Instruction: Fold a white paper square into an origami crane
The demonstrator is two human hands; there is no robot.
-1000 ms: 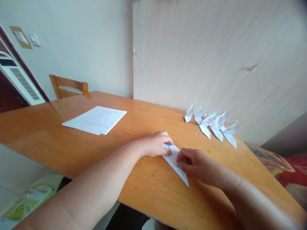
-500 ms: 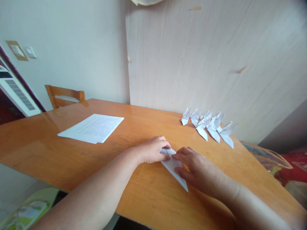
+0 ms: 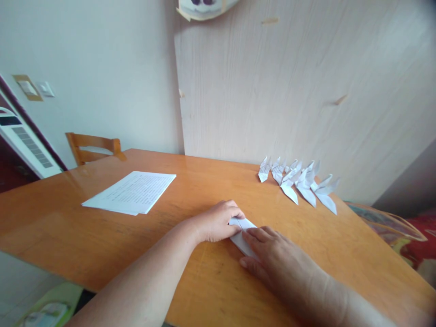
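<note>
On the wooden table, a narrow folded white paper lies between my two hands. My left hand grips its far left end, with the thumb and fingers at the paper's edges. My right hand lies over the near right part, fingers together and pressing on the paper, the thumb resting near its lower edge. The paper's near tip is hidden under my right hand.
Several folded white paper figures stand at the table's back right. A stack of printed sheets lies on the table at left. Behind are a wooden chair and a wall panel.
My right hand has moved over the near part of the folded paper and now covers its tip. The whole view has shifted slightly, with things appearing lower.
</note>
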